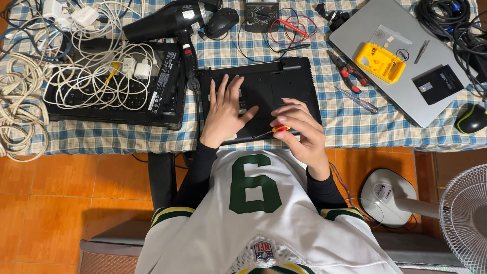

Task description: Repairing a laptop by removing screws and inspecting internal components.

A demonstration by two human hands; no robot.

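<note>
Black upturned plastic laptop lies flat on checked-cloth desk, looks stiff but prob. fragile w/ thin shell, so your left hand, spread flat, presses its base while right hand pinches small red-yellow screwdriver.

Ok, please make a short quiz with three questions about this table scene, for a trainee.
1. True or false: the left hand lies flat on the black laptop.
2. What does the right hand hold?
A. red-handled pliers
B. a small screwdriver with a red and yellow handle
C. a computer mouse
3. Fill in: the black hair dryer lies to the ____ of the multimeter in the picture.

Key: 1 true; 2 B, the screwdriver, while the pliers lie on the checked cloth; 3 left.
</note>
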